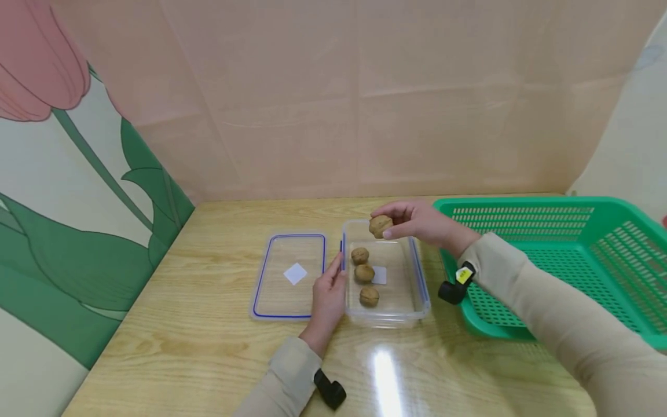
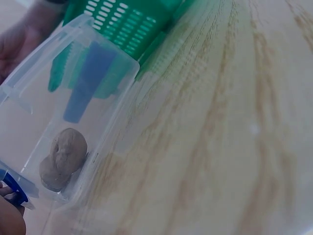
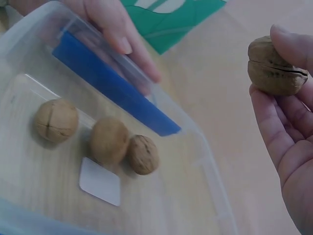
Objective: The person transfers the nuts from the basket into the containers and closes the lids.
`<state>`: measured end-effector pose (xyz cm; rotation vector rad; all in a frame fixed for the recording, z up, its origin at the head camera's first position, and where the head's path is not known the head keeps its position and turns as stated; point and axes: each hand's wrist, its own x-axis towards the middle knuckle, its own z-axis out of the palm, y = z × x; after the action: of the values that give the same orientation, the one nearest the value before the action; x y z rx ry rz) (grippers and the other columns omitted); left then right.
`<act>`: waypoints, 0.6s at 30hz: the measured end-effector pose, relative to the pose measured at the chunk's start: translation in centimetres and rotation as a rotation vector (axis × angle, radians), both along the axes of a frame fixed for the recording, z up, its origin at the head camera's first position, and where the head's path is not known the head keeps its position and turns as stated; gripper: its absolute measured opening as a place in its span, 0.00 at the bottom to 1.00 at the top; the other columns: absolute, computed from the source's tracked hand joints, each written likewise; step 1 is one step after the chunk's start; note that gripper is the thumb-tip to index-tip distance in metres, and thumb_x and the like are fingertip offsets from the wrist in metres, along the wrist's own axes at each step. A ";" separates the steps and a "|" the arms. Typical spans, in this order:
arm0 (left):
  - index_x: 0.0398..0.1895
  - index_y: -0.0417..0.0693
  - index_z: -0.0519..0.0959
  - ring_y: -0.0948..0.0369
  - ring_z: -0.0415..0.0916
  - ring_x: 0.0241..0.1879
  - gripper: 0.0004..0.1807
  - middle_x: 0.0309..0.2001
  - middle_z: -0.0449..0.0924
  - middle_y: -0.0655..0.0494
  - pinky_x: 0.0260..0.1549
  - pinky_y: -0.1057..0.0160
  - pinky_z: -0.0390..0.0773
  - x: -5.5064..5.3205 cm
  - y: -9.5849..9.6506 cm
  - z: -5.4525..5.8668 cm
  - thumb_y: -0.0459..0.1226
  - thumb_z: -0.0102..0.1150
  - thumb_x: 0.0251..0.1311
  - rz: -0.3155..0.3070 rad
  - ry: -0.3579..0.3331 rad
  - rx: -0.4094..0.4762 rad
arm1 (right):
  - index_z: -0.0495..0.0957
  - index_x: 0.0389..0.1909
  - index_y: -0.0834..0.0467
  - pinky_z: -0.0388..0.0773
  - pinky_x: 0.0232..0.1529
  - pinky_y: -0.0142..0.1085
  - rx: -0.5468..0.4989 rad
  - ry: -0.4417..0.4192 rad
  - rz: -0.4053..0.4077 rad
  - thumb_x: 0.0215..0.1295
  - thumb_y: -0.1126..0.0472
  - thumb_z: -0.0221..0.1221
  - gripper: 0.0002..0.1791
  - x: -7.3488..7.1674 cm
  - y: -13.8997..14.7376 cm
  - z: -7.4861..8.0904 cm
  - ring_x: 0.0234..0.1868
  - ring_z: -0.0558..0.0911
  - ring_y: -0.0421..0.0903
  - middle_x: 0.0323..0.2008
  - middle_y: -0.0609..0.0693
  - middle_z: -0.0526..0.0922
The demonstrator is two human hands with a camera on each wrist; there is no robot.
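My right hand (image 1: 424, 225) pinches a walnut (image 1: 381, 226) between thumb and fingers, above the far end of a clear plastic box (image 1: 401, 307). A dark crack runs along the seam of the held walnut (image 3: 275, 68) in the right wrist view. Inside the box, three walnuts lie in a row near its left wall: a far one (image 1: 359, 255), a middle one (image 1: 364, 273) and a near one (image 1: 369, 297). My left hand (image 1: 329, 295) rests against the outside of the box's left wall, fingers extended along it beside a blue strip (image 3: 107, 81).
Left of the box lies its clear lid (image 1: 276, 289) with a blue seal and a white label (image 1: 295, 274). A green perforated basket (image 1: 484, 324) stands at the right, under my right forearm. Behind the wooden table (image 1: 182, 324) hangs a pinkish cloth (image 1: 312, 116).
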<state>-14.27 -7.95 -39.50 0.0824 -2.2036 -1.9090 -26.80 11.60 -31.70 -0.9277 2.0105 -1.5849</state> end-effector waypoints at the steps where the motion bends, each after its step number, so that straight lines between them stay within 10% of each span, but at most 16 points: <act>1: 0.63 0.35 0.64 0.48 0.59 0.65 0.23 0.64 0.63 0.43 0.64 0.53 0.60 -0.2 0.0 -0.5 0.28 0.45 0.65 0.000 0.001 0.001 | 0.67 0.57 0.72 0.81 0.40 0.32 0.004 -0.002 0.002 0.56 0.70 0.60 0.27 0.1 -0.2 -0.1 0.38 0.80 0.39 0.37 0.43 0.83; 18: 0.63 0.39 0.66 0.53 0.62 0.64 0.22 0.63 0.66 0.49 0.64 0.56 0.61 -1.2 -0.1 -2.5 0.30 0.47 0.64 0.023 0.058 -0.012 | 0.73 0.54 0.64 0.80 0.43 0.33 0.283 -0.040 0.063 0.52 0.64 0.66 0.26 0.2 -2.7 -1.2 0.41 0.78 0.43 0.42 0.51 0.81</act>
<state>-15.45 -8.09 -42.02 0.0497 -2.1673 -1.8616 -26.59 8.89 -32.93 -0.8333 2.0869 -1.2352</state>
